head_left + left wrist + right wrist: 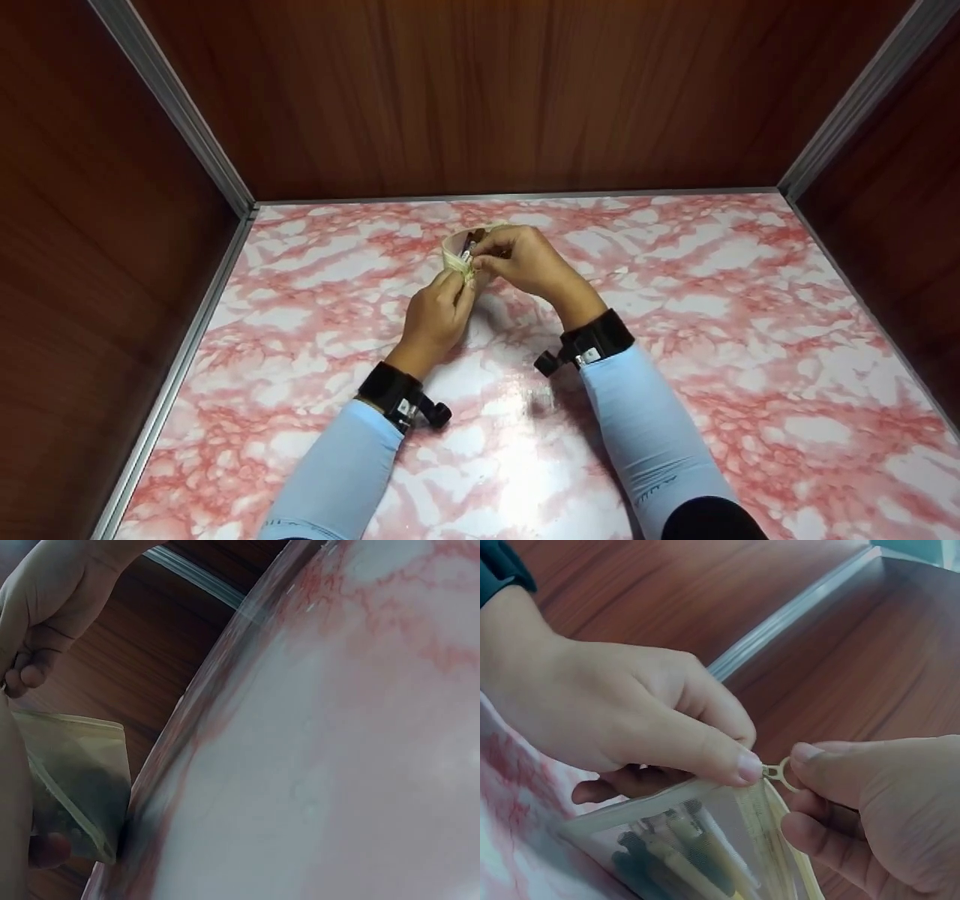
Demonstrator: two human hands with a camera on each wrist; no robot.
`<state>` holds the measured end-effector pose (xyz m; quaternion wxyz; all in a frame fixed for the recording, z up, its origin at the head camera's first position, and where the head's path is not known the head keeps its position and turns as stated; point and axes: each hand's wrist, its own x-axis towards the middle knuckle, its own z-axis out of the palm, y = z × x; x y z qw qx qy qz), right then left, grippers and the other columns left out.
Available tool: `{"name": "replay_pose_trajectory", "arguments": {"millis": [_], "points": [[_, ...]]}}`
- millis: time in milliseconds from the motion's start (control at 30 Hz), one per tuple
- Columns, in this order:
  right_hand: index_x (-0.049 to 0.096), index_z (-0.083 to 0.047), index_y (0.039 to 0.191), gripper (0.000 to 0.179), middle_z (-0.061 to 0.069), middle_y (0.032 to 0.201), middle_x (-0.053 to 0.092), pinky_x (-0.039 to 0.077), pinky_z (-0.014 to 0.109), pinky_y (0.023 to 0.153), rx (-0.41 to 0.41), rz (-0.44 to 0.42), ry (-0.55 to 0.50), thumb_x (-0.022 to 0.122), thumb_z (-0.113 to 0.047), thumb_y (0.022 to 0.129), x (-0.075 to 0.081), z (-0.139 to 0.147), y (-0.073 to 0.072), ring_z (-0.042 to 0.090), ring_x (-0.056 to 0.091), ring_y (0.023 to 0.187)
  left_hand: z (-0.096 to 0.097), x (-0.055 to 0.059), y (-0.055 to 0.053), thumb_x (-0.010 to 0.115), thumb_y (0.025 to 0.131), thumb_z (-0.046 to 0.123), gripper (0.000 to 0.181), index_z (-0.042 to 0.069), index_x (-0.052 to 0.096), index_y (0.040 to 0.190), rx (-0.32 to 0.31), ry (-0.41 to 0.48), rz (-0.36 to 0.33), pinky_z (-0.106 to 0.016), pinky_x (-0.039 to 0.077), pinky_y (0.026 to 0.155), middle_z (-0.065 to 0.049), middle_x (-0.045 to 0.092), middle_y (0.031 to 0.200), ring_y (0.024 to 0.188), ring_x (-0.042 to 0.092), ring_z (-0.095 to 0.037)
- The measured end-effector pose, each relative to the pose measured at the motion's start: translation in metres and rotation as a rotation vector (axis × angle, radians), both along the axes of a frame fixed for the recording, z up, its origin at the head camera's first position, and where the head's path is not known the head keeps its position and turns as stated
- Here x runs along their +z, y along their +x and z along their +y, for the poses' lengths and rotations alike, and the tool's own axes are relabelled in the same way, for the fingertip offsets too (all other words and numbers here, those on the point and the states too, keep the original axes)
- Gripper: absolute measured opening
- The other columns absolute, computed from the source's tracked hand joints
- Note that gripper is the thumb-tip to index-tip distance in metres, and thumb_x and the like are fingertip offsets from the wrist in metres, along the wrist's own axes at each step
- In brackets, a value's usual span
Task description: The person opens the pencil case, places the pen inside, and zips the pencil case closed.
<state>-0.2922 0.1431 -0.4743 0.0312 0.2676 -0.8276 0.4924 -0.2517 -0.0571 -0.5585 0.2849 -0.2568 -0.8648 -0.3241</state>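
A see-through mesh zipper pouch (pixel 454 247) with pale yellow edging is held up between both hands. My left hand (pixel 439 311) grips its top corner, thumb and fingers on either side of the edge by the zipper end. Between the thumb and finger of my right hand (pixel 529 262) is the ring-shaped zipper pull (pixel 784 774), drawn out from that corner. Several slim, pen-like items (pixel 694 859), some dark and some pale, show through the mesh. In the left wrist view the pouch (pixel 82 746) hangs partly behind the left hand, with a fingertip (pixel 49 849) against its lower part.
Below the hands spreads a table (pixel 337 300) with a red and white marbled top. Brown wood-look panels (pixel 480 97) with metal edge strips (pixel 180 112) stand at its back and both sides. Each wrist wears a black strap (pixel 600 335) with a small camera.
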Motion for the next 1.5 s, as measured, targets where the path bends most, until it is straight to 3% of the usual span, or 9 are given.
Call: {"name": "replay_pose_trajectory", "arguments": {"millis": [200,333,633,800,933,1233,1500], "points": [[0.086,0.001,0.104,0.006,0.019,0.109,0.081,0.059,0.028,0.088,-0.028,0.104,0.044,0.084,0.001,0.099,-0.002,-0.006,-0.002,0.027,0.075,0.104,0.001,-0.003,-0.001,0.066,0.107,0.013,0.02,0.003,0.063,0.09,0.024,-0.024,0.157,-0.048,0.056,0.054,-0.014,0.068,0.086,0.059,0.061,-0.029],[0.085,0.004,0.105,0.007,0.02,0.111,0.081,0.062,0.035,0.092,-0.055,0.132,0.044,0.082,0.003,0.099,-0.004,-0.006,-0.005,0.032,0.077,0.107,0.001,-0.003,-0.002,0.067,0.105,0.013,0.023,0.005,0.059,0.084,0.018,-0.025,0.224,-0.045,0.052,0.049,-0.012,0.067,0.082,0.054,0.057,-0.028],[0.083,0.0,0.101,0.004,0.019,0.107,0.08,0.062,0.038,0.087,-0.058,0.153,0.096,0.084,0.002,0.098,-0.003,-0.006,-0.019,0.03,0.076,0.098,-0.003,-0.001,-0.002,0.067,0.103,0.013,0.024,0.007,0.057,0.081,-0.029,-0.041,0.257,-0.043,0.053,0.05,-0.008,0.061,0.078,0.054,0.054,-0.025],[0.083,0.001,0.101,0.006,0.019,0.108,0.081,0.065,0.045,0.091,-0.06,0.17,0.116,0.079,0.006,0.101,-0.005,-0.003,-0.033,0.033,0.077,0.102,-0.003,-0.003,-0.004,0.069,0.099,0.011,0.021,0.007,0.058,0.083,-0.077,-0.05,0.285,-0.041,0.055,0.052,-0.01,0.065,0.081,0.057,0.058,-0.026],[0.083,0.001,0.104,0.009,0.019,0.111,0.08,0.065,0.048,0.096,-0.083,0.17,0.141,0.076,0.006,0.103,-0.008,0.004,-0.045,0.035,0.076,0.107,-0.001,-0.004,-0.004,0.072,0.098,0.01,0.022,0.008,0.057,0.081,-0.099,-0.05,0.29,-0.04,0.054,0.051,-0.009,0.061,0.077,0.059,0.056,-0.025],[0.082,0.0,0.11,0.007,0.02,0.114,0.077,0.063,0.047,0.099,-0.211,0.197,0.206,0.075,0.0,0.106,-0.011,0.025,-0.075,0.036,0.075,0.11,0.001,-0.004,-0.003,0.075,0.091,0.006,0.023,0.009,0.057,0.077,-0.141,-0.051,0.358,-0.034,0.055,0.05,-0.003,0.057,0.069,0.056,0.056,-0.02],[0.08,-0.003,0.11,0.006,0.019,0.118,0.077,0.06,0.05,0.107,-0.369,0.149,0.262,0.075,-0.006,0.107,0.002,0.033,-0.093,0.039,0.073,0.116,0.0,-0.003,-0.005,0.077,0.088,0.005,0.026,0.012,0.055,0.076,-0.152,-0.061,0.423,-0.03,0.052,0.047,0.0,0.056,0.068,0.051,0.054,-0.018]]}}
